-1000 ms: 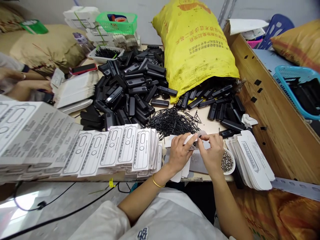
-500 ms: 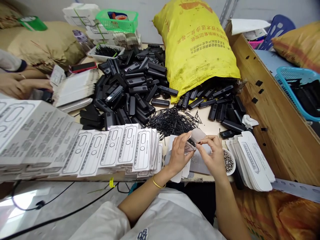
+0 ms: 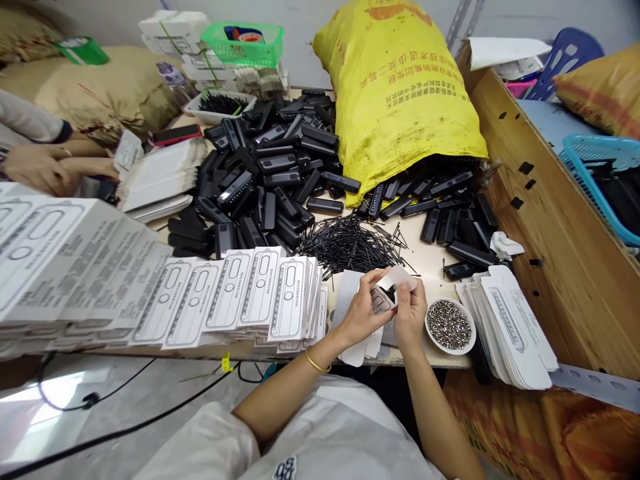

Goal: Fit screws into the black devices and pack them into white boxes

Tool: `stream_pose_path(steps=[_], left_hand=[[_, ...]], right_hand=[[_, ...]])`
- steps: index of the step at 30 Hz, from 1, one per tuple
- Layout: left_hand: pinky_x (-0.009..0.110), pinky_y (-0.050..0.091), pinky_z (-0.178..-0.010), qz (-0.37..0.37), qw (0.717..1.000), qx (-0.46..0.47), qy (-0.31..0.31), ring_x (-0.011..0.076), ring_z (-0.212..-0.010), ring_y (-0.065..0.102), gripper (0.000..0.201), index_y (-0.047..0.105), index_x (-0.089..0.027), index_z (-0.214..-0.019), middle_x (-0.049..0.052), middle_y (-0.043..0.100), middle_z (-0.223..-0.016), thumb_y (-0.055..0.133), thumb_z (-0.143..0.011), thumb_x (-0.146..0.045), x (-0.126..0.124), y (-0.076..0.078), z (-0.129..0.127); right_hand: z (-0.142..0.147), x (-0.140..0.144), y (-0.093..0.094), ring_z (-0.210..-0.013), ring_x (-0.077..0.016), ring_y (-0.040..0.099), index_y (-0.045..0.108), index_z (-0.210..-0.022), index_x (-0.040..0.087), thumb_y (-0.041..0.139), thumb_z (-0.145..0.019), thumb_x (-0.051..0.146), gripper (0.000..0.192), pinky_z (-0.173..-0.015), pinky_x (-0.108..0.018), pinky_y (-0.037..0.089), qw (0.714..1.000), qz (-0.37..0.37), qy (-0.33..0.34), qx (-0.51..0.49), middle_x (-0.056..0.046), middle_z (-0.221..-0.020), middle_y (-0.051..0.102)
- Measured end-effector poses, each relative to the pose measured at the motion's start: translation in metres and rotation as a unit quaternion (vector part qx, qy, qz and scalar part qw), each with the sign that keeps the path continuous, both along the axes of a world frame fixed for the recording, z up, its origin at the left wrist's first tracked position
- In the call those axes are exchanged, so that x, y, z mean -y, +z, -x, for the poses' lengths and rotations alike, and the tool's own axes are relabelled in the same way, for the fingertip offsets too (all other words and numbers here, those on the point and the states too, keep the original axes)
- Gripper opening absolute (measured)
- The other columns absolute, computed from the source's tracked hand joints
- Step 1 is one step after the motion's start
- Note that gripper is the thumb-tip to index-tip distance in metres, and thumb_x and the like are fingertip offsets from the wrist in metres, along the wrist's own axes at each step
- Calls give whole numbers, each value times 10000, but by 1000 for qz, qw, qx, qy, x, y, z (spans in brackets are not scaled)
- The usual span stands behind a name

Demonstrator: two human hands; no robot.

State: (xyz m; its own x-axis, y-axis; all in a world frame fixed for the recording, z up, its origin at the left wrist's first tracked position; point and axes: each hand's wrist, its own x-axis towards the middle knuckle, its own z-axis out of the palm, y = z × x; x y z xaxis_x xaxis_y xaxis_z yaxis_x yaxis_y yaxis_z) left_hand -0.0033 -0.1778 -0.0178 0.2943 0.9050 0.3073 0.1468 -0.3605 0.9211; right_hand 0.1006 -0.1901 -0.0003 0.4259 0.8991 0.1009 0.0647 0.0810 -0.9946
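Observation:
My left hand (image 3: 361, 312) is closed around a small white printed cardboard box (image 3: 381, 300), its open end tilted toward the right. Something dark shows inside the opening, too small to name. At that end my right hand (image 3: 411, 313) pinches the box's raised white flap. Flat white cards (image 3: 349, 293) lie on the table beneath and left of my hands. Right of my right hand stands a round white bowl (image 3: 473, 339) holding small metal screws (image 3: 449, 323). Just beyond my hands spreads a heap of thin black sticks (image 3: 350, 245).
Rows of printed boxes (image 3: 287, 300) line the table's left front. Black plastic cases (image 3: 277, 162) are piled behind, some spilling from a yellow sack (image 3: 405, 100). Flat cartons (image 3: 510, 327) lean at right beside a wooden board (image 3: 565, 260). A co-worker's hands (image 3: 45, 167) are at far left.
My right hand has moved left and now grips the box flap, which stands raised. The screw bowl, partly covered by that hand before, is fully visible.

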Motion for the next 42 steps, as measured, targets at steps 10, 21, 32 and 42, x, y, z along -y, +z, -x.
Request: stream_pose_path(steps=[10,21,32,42], left_hand=[[418,474,-996,-23,1000,5,-2,222,-1251,545,566,315,-227,-1207,161,523,-1347,654,-763,-137,1,-6,-2],[449,467,-1006,17,998,53,-28,231,-1275,535,590,250,-237,-1214,196,506,-1371,680,-810,-239,4,-4,-5],[472,467,-1011,-30,995,80,-50,259,-1292,526,571,266,-241,-1220,191,511,-1357,676,-823,-234,9,-12,2],[466,470,-1009,-22,996,75,-49,259,-1296,523,552,256,-252,-1220,185,507,-1364,659,-844,-289,10,-14,5]], right_hand=[[-9,4,8,-906,-163,608,563,-992,229,505,-919,270,101,-816,-339,500,991,-74,31,105,-34,-961,615],[-8,14,7,-1031,-213,621,569,-1098,241,517,-908,246,197,-886,-420,512,982,-114,11,148,-67,-1056,644],[-4,23,12,-995,-212,634,591,-1053,244,500,-912,234,168,-858,-412,519,985,-113,18,132,-61,-1021,657],[-1,24,12,-1004,-214,630,581,-1069,244,496,-910,206,184,-850,-410,524,983,-115,31,141,-65,-1019,652]])
